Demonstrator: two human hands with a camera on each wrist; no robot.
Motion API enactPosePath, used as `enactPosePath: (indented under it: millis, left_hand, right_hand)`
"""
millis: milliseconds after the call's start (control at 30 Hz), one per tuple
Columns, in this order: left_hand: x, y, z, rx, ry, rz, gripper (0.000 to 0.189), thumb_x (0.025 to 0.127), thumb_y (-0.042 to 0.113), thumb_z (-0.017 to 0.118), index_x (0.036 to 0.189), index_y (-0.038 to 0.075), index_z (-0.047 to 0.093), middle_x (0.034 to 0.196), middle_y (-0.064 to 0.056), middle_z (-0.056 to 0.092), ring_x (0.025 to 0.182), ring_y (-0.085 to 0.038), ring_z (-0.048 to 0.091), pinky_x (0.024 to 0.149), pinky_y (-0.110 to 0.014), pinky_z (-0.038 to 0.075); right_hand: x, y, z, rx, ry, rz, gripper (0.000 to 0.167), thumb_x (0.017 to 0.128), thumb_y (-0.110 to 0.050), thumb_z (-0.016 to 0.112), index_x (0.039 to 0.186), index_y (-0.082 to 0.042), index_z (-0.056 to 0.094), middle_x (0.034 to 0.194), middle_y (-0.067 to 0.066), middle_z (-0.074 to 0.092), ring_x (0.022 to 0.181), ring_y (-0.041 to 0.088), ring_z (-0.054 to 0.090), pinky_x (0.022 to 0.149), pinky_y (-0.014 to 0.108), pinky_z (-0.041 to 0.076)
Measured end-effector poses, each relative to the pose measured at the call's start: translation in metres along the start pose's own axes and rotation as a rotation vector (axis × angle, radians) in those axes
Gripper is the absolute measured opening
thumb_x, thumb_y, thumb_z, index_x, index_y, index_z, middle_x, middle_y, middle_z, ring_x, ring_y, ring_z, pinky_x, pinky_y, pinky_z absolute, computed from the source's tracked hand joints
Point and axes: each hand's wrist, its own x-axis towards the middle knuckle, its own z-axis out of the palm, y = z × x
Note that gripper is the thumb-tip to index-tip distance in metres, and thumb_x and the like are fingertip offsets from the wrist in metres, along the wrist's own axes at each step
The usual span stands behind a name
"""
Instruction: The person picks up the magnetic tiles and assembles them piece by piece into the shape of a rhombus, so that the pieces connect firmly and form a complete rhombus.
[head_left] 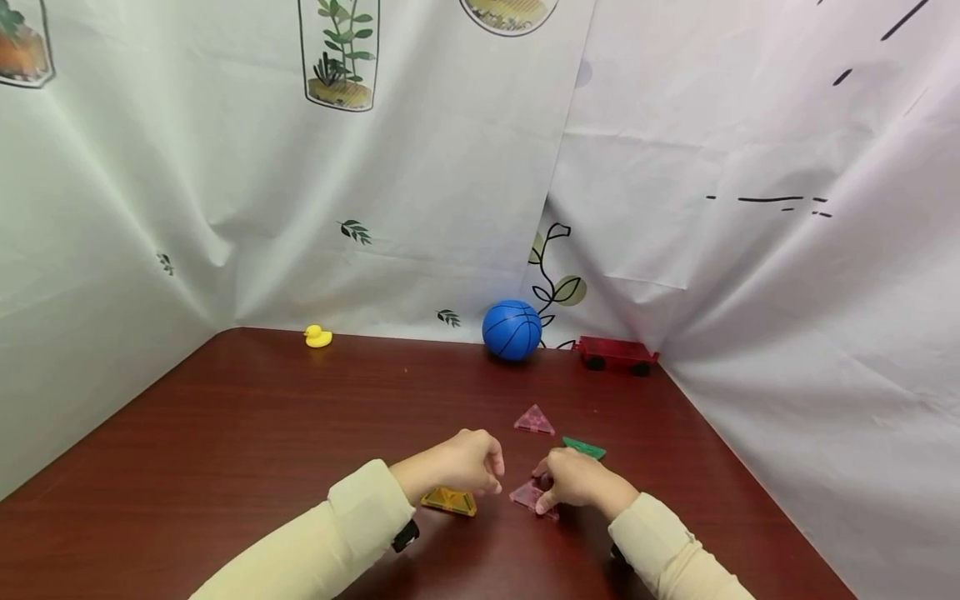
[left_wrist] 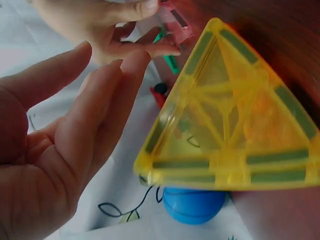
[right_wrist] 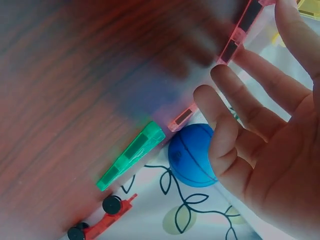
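Observation:
My right hand [head_left: 581, 479] pinches a pink triangular magnetic tile [head_left: 525, 493] low over the table, thumb at its near side and fingertips at the far side. In the right wrist view, the edge of that pink tile [right_wrist: 240, 30] shows between thumb and fingertips. My left hand [head_left: 461, 462] holds nothing, its fingers loosely bent and pointing toward the right hand. Beside and below it stand yellow triangular magnetic tiles [head_left: 450, 500], joined along an edge, seen large in the left wrist view [left_wrist: 225, 110]. A green triangular tile [head_left: 584, 448] lies just beyond the right hand.
Another pink triangular tile [head_left: 535, 419] lies farther back on the brown table [head_left: 262, 433]. Along the back edge are a yellow toy duck [head_left: 318, 337], a blue ball [head_left: 512, 331] and a red toy wagon [head_left: 617, 352]. White printed cloth [head_left: 420, 208] hangs behind and at both sides.

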Motion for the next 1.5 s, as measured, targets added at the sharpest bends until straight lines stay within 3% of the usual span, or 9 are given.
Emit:
enactPosePath:
  millis: [267, 633, 1033, 1367, 1500]
  left_hand:
    - [0.013, 0.000, 0.017, 0.052, -0.011, -0.052, 0.020, 0.068, 0.003, 0.071, 0.063, 0.009, 0.053, 0.058, 0.000, 0.051, 0.044, -0.012, 0.055, 0.042, -0.020, 0.044]
    - [0.028, 0.001, 0.033, 0.119, -0.059, -0.150, 0.018, 0.073, 0.005, 0.067, 0.060, 0.009, 0.055, 0.058, 0.000, 0.052, 0.040, -0.011, 0.054, 0.040, -0.021, 0.044]
    - [0.036, 0.002, 0.043, 0.196, -0.064, -0.153, 0.022, 0.069, -0.003, 0.059, 0.050, 0.010, 0.056, 0.046, 0.002, 0.052, 0.037, -0.010, 0.053, 0.037, -0.019, 0.042]
    - [0.039, 0.003, 0.045, 0.227, -0.055, -0.175, 0.028, 0.070, -0.002, 0.061, 0.048, 0.009, 0.049, 0.043, -0.001, 0.050, 0.035, -0.011, 0.053, 0.036, -0.019, 0.042]
    - [0.041, 0.003, 0.047, 0.259, -0.055, -0.185, 0.024, 0.070, 0.001, 0.066, 0.050, 0.009, 0.055, 0.047, 0.000, 0.052, 0.035, -0.009, 0.052, 0.036, -0.018, 0.042]
  right_hand:
    - [-0.001, -0.004, -0.002, 0.029, -0.034, -0.040, 0.044, 0.060, -0.026, 0.078, 0.097, -0.005, 0.066, 0.093, 0.002, 0.062, 0.090, 0.021, 0.053, 0.074, 0.033, 0.044]
    - [-0.003, -0.006, -0.002, 0.019, -0.063, -0.074, 0.042, 0.064, -0.018, 0.076, 0.102, -0.008, 0.065, 0.085, -0.003, 0.053, 0.084, 0.015, 0.049, 0.073, 0.030, 0.041]
    - [-0.004, -0.006, -0.003, 0.043, -0.068, -0.059, 0.043, 0.062, -0.016, 0.077, 0.103, -0.010, 0.065, 0.087, -0.003, 0.054, 0.089, 0.018, 0.049, 0.075, 0.031, 0.041]
    - [0.000, -0.004, -0.005, 0.051, -0.069, -0.107, 0.042, 0.063, -0.015, 0.077, 0.102, -0.007, 0.065, 0.088, -0.003, 0.056, 0.086, 0.016, 0.050, 0.074, 0.030, 0.042]
    - [0.000, 0.004, -0.011, 0.066, -0.009, -0.103, 0.038, 0.067, -0.014, 0.074, 0.102, -0.003, 0.063, 0.092, 0.003, 0.060, 0.090, 0.022, 0.052, 0.075, 0.034, 0.043]
